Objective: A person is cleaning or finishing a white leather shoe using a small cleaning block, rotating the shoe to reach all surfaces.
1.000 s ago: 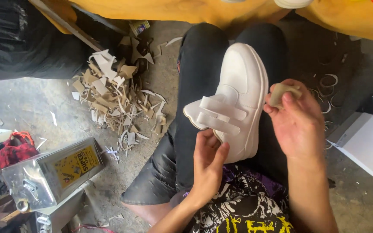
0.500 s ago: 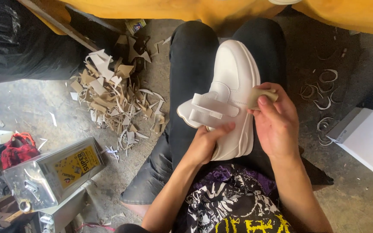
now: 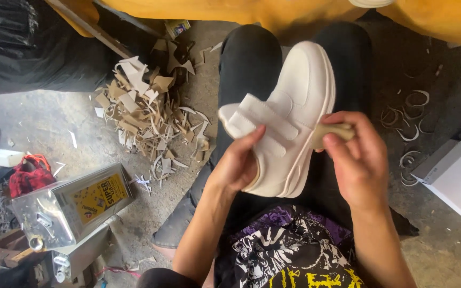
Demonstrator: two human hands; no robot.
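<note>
a rough grey concrete floor (image 3: 60, 122) fills the head view, strewn with a heap of tan and white offcuts (image 3: 145, 114); a shiny metal can with a yellow label (image 3: 70, 208) lies on its side at the lower left, a red cloth (image 3: 28, 173) beside it, thin curled trimmings (image 3: 409, 117) at the right and a white box (image 3: 454, 176) near the right edge. yellow material (image 3: 273, 10) runs across the top.

the person sits with dark-trousered legs stretched forward, and a white shoe (image 3: 294, 106) rests on the lap, toe pointing away, tipped a little onto its side. the left hand (image 3: 238, 162) comes up from below with wrist bent, fingers curled around the shoe's heel end and the thumb laid over the lower strap, so it has a firm hold. the right hand (image 3: 358, 160) reaches in from the right, fingers folded tightly around a small tan block (image 3: 332, 133) whose end touches the shoe's sole edge.

the shoe is clean, smooth white with a thick ridged sole and two broad straps (image 3: 257, 120) crossing the instep, their ends sticking out to the left.
</note>
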